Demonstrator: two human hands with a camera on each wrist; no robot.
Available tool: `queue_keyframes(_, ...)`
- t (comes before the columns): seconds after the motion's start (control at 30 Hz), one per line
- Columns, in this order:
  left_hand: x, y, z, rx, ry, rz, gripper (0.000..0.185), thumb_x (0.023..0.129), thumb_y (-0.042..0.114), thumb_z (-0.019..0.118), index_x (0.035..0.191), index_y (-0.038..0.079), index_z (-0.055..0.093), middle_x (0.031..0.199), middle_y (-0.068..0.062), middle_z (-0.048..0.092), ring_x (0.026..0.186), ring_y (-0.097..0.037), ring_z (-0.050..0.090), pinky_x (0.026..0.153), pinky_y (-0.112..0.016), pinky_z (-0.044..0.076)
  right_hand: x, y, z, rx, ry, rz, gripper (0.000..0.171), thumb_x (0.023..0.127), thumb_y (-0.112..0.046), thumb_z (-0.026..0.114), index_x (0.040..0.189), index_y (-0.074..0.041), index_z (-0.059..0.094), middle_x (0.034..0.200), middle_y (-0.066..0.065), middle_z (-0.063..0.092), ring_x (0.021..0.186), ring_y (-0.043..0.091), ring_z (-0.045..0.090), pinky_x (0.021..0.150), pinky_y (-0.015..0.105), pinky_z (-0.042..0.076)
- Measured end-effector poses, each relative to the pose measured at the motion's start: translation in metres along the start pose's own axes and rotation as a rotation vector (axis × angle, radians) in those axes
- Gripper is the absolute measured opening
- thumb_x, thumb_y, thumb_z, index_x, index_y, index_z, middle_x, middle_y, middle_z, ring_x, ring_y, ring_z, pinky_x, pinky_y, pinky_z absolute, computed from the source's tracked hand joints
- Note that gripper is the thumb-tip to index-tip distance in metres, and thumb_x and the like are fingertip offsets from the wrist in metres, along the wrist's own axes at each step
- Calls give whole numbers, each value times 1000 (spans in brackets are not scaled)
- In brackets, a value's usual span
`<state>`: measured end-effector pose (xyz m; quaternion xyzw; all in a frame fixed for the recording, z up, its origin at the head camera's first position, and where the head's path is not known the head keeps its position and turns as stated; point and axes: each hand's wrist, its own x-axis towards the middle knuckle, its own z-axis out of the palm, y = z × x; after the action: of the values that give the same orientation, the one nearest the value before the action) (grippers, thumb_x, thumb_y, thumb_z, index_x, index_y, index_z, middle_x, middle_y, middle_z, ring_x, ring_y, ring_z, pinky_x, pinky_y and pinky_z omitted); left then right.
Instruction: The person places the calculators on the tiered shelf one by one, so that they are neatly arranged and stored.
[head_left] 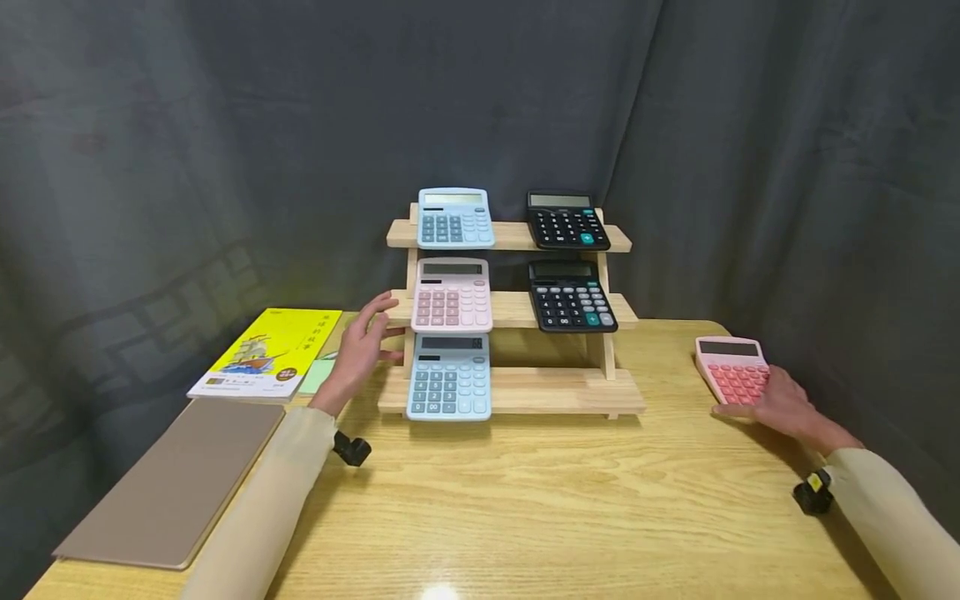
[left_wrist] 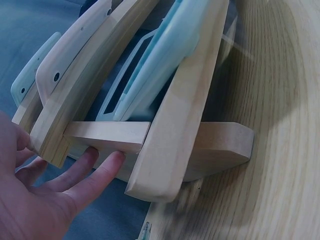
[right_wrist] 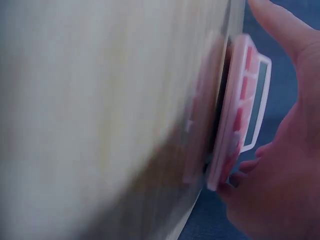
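Observation:
A stepped wooden rack (head_left: 525, 392) stands on the table. My left hand (head_left: 362, 354) is at its left side, fingers spread; in the left wrist view two fingertips (left_wrist: 116, 159) touch or nearly touch its side piece. At the table's right, a pink calculator (head_left: 731, 363) lies keys up. My right hand (head_left: 783, 404) is at its near right corner, thumb stretched apart from the other fingers. In the right wrist view the thumb (right_wrist: 282, 22) stands off the calculator, and the other fingers are by its side edge, partly hidden.
The rack bears light blue calculators (head_left: 455, 218) (head_left: 450, 379), a pale pink calculator (head_left: 452, 296) and black calculators (head_left: 567, 221) (head_left: 573, 297). Left on the table are a yellow book (head_left: 281, 337), a green pad (head_left: 316, 377) and a brown notebook (head_left: 176, 479). Dark curtains (head_left: 300, 125) hang behind.

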<state>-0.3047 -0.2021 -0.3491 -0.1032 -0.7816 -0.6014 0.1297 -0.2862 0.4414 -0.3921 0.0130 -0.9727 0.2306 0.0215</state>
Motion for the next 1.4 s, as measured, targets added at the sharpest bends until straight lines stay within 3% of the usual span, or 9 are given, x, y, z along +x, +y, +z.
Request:
queue_keyframes(0.13, 0, -1, 0, -7, -2, -8, 42, 112, 24, 38, 150, 8, 46, 164, 4, 27, 126, -45, 55, 83, -53, 60, 7, 5, -1, -3, -15, 23, 128, 76, -48, 83, 143, 25, 1, 135, 51, 14, 120, 65, 22, 101, 83, 21)
queue_keyframes(0.4, 0, 0, -1, 11, 1, 2, 43, 112, 25, 37, 151, 9, 45, 165, 4, 26, 126, -47, 54, 83, -50, 61, 11, 7, 1, 148, -52, 3, 121, 80, -41, 82, 146, 20, 1, 137, 48, 20, 117, 63, 31, 100, 82, 28)
queue_keyframes(0.63, 0, 1, -1, 9, 4, 0, 41, 111, 23, 39, 149, 8, 47, 164, 3, 28, 125, -47, 55, 81, -50, 61, 5, -1, 1, 133, -34, 8, 115, 82, -42, 81, 145, 21, 8, 134, 46, 29, 112, 59, 39, 97, 79, 35)
queue_keyframes(0.9, 0, 1, 0, 19, 10, 1, 42, 112, 24, 38, 150, 9, 46, 164, 3, 27, 125, -47, 55, 81, -49, 61, -4, -14, 4, 185, -55, 26, 121, 82, -45, 79, 148, 20, 2, 138, 46, 25, 116, 58, 36, 98, 79, 34)
queue_keyframes(1.23, 1, -3, 0, 6, 8, 14, 42, 112, 23, 37, 150, 7, 46, 165, 2, 26, 125, -49, 54, 81, -49, 62, -17, -36, 14, 181, 55, -38, 114, 79, -39, 86, 146, 19, 15, 135, 40, 36, 114, 52, 42, 95, 67, 41)
queue_keyframes(1.4, 1, -1, 0, 7, 7, 7, 42, 112, 24, 37, 150, 8, 46, 165, 2, 25, 126, -47, 55, 84, -55, 60, -32, -57, 13, 174, 63, -58, 119, 79, -34, 85, 148, 22, 6, 141, 47, 28, 122, 57, 36, 102, 72, 36)
